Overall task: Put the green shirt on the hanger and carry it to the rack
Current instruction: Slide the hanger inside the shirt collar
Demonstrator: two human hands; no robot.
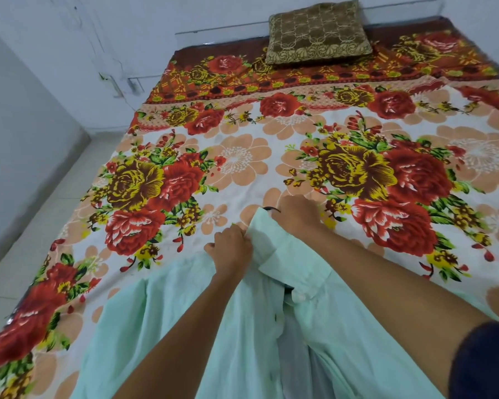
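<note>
Green shirt [202, 326] lies on bed [242, 156]; left hand [232, 249] pinches collar; right hand [296, 211] grips hanger hook [270, 209], grip partly hidden; advise seating each shoulder evenly, collar centred before lifting.

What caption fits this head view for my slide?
Both hands, left hand and right hand, hold the green shirt collar on a flowered bed.
</note>
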